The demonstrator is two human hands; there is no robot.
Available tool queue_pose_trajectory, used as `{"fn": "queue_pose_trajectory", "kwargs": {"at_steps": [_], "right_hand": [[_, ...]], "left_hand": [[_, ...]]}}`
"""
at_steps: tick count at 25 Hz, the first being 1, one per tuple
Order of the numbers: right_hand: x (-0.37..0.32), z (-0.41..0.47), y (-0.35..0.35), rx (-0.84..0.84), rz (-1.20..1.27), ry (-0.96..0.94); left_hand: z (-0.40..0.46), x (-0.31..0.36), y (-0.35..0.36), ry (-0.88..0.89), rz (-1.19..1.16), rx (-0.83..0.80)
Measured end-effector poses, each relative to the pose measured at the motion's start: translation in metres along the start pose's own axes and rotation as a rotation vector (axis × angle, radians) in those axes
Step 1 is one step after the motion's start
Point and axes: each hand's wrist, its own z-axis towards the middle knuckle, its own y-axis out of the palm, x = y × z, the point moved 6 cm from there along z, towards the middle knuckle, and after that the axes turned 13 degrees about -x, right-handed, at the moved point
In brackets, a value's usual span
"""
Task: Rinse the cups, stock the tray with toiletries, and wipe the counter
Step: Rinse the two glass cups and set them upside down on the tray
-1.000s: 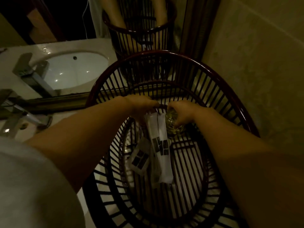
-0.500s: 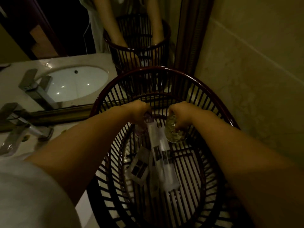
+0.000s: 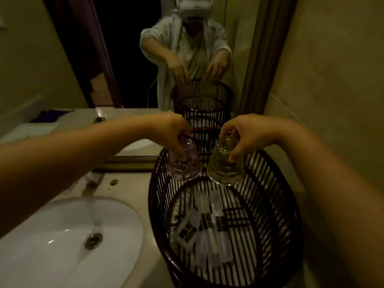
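A dark slatted basket tray (image 3: 276, 196) stands on the counter at the right, by the wall. My left hand (image 3: 172, 129) grips a purple-tinted glass cup (image 3: 184, 165), held upside down above the tray's far rim. My right hand (image 3: 245, 132) holds a yellowish glass cup (image 3: 225, 169), also upside down, beside the first. On the tray's bottom lie several white toiletry packets (image 3: 209, 227) with dark labels.
A white sink (image 3: 68, 242) with a metal drain (image 3: 93, 239) fills the lower left. The beige counter (image 3: 128, 188) shows a small brown speck near the mirror frame. The mirror (image 3: 124, 59) behind reflects a person in white and the tray. A tiled wall stands at the right.
Both hands have risen out of the tray, each lifting an upside-down glass cup above the rim. The view tilted up and back, so the sink and mirror show more.
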Motion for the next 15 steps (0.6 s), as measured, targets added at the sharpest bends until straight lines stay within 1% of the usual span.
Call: {"fn": "queue_pose_trajectory", "kwargs": {"at_steps": [3, 6, 10, 15], "right_hand": [[-0.044, -0.031, -0.020, -0.008, -0.063, -0.078], [-0.093, -0.055, -0.031, 0.010, -0.128, -0.161], [-0.168, -0.066, -0.025, 0.071, -0.206, -0.285], [-0.260, -0.054, 0.008, 0.061, -0.208, -0.395]], "left_hand": [[-0.063, -0.004, -0.022, -0.027, -0.042, 0.094], [-0.119, -0.025, -0.026, -0.093, -0.117, 0.141], [-0.185, -0.062, -0.001, -0.182, -0.179, 0.174], [-0.264, -0.117, 0.054, -0.309, -0.255, 0.213]]}}
